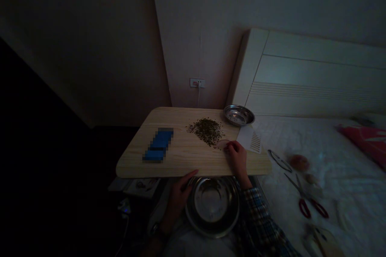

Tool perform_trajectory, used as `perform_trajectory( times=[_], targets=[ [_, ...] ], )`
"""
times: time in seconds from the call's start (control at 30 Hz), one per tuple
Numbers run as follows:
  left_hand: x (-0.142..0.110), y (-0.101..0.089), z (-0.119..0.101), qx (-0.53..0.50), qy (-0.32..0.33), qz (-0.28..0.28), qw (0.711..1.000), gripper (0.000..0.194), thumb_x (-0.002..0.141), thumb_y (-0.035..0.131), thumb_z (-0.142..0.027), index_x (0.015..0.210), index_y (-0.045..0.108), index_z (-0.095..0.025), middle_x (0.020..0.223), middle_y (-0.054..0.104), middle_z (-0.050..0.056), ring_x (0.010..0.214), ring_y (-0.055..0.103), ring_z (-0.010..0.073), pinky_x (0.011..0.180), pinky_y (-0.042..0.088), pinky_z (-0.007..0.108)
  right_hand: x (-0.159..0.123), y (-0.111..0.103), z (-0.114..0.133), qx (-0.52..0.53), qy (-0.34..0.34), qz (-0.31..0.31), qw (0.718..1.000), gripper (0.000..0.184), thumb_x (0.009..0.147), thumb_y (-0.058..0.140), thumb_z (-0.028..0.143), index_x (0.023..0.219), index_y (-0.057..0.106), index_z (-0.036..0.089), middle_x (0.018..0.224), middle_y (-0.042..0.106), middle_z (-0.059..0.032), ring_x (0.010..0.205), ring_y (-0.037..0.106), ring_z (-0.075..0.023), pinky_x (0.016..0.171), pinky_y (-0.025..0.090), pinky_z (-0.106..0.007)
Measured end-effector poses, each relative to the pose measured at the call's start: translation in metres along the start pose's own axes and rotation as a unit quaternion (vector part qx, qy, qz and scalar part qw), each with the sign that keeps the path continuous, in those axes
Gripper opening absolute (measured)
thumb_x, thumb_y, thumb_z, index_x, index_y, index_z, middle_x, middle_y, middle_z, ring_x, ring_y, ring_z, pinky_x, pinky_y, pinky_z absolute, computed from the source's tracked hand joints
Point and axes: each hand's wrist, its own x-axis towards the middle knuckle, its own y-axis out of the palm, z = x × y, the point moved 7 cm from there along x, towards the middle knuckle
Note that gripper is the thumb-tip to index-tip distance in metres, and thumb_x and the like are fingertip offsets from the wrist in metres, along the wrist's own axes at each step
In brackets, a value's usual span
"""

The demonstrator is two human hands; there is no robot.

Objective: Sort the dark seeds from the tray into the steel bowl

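A loose pile of small dark grains point(206, 129) is spread on the light wooden table point(177, 168). My right hand point(237, 156) is closed at the pile's near right edge, pinching what looks like a thin, pale, see-through piece point(222, 143) with a rounded edge. Its exact kind is too dim to make out. Below the table's front edge, a round metal basin point(212, 225) rests at my lap. My left hand point(177, 196) grips the basin's left rim, one finger reaching up to the table edge.
A second metal bowl point(239, 116) stands at the table's back right, beside a white slotted comb-like card point(249, 138). A blurred blue object point(159, 145) lies on the left. Red-handled scissors point(303, 196) and glasses point(280, 160) lie on the bed at right.
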Motion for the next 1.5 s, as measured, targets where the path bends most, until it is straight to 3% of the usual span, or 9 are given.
perform_trajectory(
  times=[0.3,0.67,1.5],
  targets=[
    [0.0003,0.0007,0.0048,-0.011,-0.002,0.003,1.0,0.037,0.077,0.05,-0.018,0.113,0.059,-0.024,0.118,0.062,0.002,0.109,0.056,0.0185,0.098,0.042,0.035,-0.0005,-0.0018,-0.0022,-0.014,0.003,-0.021,1.0,0.022,0.073,0.046,0.029,0.076,0.063,0.016,0.067,0.065,-0.0029,0.064,0.058,-0.0171,0.062,0.04,-0.025],
    [-0.0003,-0.0006,0.0036,-0.002,-0.003,-0.005,1.0,0.035,0.077,0.051,-0.023,0.111,0.06,-0.022,0.117,0.063,0.004,0.109,0.057,0.0194,0.098,0.042,0.036,-0.0011,0.0002,-0.0003,-0.003,-0.001,-0.008,1.0,0.023,0.074,0.045,0.03,0.076,0.063,0.016,0.066,0.065,-0.0021,0.064,0.058,-0.0165,0.063,0.04,-0.025],
    [-0.0006,-0.0013,0.001,0.003,0.007,-0.006,1.0,0.039,0.074,0.049,-0.015,0.111,0.061,-0.022,0.117,0.063,0.003,0.11,0.056,0.0189,0.101,0.039,0.037,0.0,0.0012,-0.0027,-0.021,0.002,0.002,1.0,0.022,0.075,0.046,0.03,0.077,0.063,0.016,0.066,0.065,-0.0022,0.063,0.058,-0.0169,0.061,0.039,-0.025]
  ],
)
